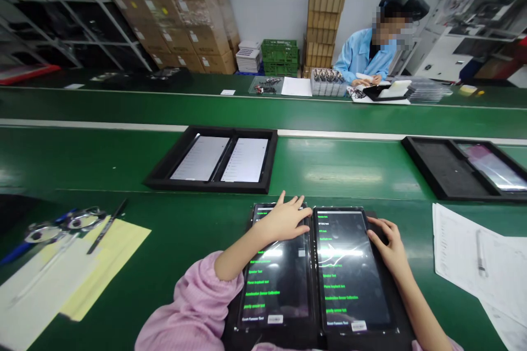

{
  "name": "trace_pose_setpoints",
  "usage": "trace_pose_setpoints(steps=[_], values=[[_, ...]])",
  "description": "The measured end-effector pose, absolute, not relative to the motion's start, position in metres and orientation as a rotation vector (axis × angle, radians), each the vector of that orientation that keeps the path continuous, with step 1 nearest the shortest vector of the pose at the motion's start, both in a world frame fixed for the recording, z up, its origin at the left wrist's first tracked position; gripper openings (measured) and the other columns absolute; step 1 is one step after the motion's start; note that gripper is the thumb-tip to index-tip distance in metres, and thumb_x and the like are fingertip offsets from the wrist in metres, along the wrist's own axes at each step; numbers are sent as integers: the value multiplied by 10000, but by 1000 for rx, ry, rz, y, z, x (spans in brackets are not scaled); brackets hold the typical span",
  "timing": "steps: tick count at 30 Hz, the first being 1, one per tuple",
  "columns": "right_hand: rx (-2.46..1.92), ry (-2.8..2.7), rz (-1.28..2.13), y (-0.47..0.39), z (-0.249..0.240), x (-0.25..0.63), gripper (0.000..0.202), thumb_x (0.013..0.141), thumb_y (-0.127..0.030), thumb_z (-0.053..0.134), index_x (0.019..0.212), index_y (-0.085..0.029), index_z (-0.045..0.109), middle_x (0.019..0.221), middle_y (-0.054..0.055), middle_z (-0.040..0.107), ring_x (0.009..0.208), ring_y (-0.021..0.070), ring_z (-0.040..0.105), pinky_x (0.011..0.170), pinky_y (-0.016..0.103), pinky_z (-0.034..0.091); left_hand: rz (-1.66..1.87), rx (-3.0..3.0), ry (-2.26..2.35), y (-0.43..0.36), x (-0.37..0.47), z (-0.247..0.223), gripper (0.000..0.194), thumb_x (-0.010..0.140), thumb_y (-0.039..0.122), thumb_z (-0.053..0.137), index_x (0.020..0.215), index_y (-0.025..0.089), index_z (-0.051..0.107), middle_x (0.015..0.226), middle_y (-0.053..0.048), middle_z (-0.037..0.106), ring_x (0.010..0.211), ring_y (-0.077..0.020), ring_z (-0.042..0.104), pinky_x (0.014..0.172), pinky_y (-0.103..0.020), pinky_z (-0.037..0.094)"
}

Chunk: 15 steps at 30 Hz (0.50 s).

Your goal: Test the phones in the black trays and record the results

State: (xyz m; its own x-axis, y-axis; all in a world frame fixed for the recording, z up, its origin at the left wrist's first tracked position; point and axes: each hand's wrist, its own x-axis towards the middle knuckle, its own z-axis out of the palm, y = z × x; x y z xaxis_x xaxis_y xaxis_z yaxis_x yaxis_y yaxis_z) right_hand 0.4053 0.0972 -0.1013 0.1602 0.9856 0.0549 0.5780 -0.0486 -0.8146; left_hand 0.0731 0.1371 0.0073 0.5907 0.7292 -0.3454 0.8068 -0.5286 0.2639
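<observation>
The left hand (284, 221) splays unclenched fingers over the left tablet (284, 299); the right hand's (390, 247) curl at the right tablet's (349, 285) right edge, grip unclear.

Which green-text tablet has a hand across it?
The left tablet: the left hand spans its top; the right tablet has the right hand at its edge.

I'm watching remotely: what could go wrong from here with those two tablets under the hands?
1. The left hand spreads over the top of the left tablet, so a stray touch might select something, and it hides some text.
2. Bright reflections cross both screens, so lines there could be misread.
3. The right hand has its fingertips only by the edge of the right tablet; lifting from there might let it slip.
</observation>
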Motion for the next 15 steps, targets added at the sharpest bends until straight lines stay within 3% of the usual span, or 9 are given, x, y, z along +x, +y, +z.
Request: trace_pose_setpoints(steps=[4,9,12,15], values=[[-1721,-1537,774,98,-109,407,524,764,-635,588,1108,-259,708,1144,101,542,1191,328,497,1091,524,359,-238,2418,1275,136,75,5,367,978,394,521,1298,221,574,1536,-236,373,1439,-353,365,1170,-673,160],[-1669,-1504,879,107,-109,409,600,749,-590,625,1251,-263,594,1233,113,513,1230,339,463,1105,535,343,-224,2460,1349,132,81,5,342,962,219,409,1221,202,630,1405,-214,537,1318,-313,527,1182,-661,141],[-1752,-1436,1045,125,-86,397,745,697,-473,702,1363,-226,481,1235,130,472,1199,331,490,1077,522,381,-243,2453,1353,135,83,10,366,970,264,369,1213,194,633,1337,-208,589,1284,-312,555,1177,-646,186],[-1826,-1346,1046,157,-53,369,708,689,-336,759,1337,-225,496,1219,120,460,1259,339,444,1070,518,379,-287,2447,1336,142,83,12,423,992,294,276,1188,208,641,1199,-156,669,1177,-276,627,1157,-611,266]])
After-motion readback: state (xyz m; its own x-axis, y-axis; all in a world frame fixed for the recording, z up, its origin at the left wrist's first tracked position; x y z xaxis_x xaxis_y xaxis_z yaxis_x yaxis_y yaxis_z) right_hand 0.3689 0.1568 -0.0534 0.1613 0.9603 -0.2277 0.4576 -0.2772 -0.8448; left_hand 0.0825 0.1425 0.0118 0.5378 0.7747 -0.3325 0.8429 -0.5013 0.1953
